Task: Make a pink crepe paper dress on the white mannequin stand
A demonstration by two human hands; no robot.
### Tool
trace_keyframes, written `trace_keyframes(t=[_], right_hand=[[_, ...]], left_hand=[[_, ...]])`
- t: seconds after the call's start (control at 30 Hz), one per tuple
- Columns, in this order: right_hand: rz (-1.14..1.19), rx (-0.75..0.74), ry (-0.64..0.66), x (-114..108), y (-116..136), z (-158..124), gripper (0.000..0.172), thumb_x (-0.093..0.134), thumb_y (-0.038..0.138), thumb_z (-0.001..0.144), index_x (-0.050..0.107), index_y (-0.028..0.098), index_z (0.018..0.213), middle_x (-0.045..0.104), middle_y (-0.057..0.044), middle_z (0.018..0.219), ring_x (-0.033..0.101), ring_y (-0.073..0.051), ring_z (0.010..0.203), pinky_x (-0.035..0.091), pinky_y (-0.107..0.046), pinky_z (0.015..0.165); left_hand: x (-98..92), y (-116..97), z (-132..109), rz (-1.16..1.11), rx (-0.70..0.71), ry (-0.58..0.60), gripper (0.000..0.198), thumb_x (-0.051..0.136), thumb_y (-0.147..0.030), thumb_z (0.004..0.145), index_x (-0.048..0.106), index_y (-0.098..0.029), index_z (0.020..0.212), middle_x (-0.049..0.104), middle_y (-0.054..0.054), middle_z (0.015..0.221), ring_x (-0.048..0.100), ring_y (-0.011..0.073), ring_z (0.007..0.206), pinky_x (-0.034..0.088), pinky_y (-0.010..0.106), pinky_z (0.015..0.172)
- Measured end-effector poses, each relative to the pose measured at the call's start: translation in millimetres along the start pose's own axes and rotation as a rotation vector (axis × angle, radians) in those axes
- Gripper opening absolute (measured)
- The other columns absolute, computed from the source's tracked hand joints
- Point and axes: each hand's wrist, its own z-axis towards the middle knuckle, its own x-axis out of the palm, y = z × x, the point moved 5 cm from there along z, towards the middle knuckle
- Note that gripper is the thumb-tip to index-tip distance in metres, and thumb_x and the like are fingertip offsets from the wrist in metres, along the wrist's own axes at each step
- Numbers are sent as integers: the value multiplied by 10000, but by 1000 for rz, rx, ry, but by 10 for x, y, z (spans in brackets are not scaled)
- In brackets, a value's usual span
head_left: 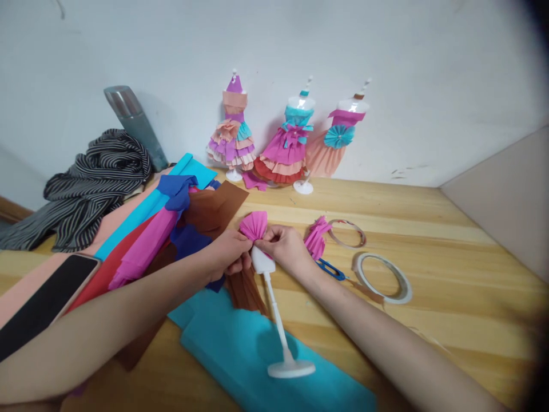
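A small white mannequin stand point(263, 263) lies tilted with its round base toward me, over a teal crepe paper sheet point(257, 349). Pleated pink crepe paper point(254, 224) fans out at the mannequin's far end. My left hand point(229, 250) pinches the gathered paper from the left, its fingers closed. From the right, my right hand point(285, 245) pinches the same gather, thumb and fingers pressed together. What lies right under the fingertips is hidden. Just right of my right hand lies a bunched pink paper piece point(316, 237), next to a blue-handled tool point(330, 269).
Three dressed mannequins point(294, 143) stand along the wall. A white tape roll point(405, 286) and a thinner tape roll point(362, 237) lie at the right. Coloured crepe papers point(146, 246), a phone point(51, 303), a striped cloth point(100, 171) and a bottle point(137, 120) are at the left.
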Motion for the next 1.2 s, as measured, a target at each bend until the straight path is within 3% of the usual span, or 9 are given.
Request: trace_keyframes(t=[0.33, 0.83, 1.2], right_hand=[[-19, -2, -21, -46, 41, -73, 233, 620, 276, 741, 562, 191, 531, 561, 13, 510, 502, -123, 505, 352, -219, 496], [-85, -15, 19, -24, 91, -55, 197, 608, 203, 730, 589, 184, 536, 613, 2, 533, 537, -126, 522, 354, -220, 515], [-195, -65, 98, -55, 155, -60, 152, 525, 158, 772, 625, 187, 661, 643, -26, 630, 548, -157, 599, 345, -245, 572]], left_hand=[[62, -54, -17, -89, -107, 14, 383, 467, -232, 921, 455, -153, 547, 502, -34, 388, 322, 23, 249, 147, 178, 317], [74, -195, 40, 59, -177, 11, 311, 385, -167, 919, 548, -116, 660, 544, -6, 392, 358, 47, 264, 196, 178, 320], [48, -249, 135, 215, -142, -26, 314, 426, -160, 894, 559, -119, 613, 534, 2, 384, 382, 66, 284, 212, 202, 336]])
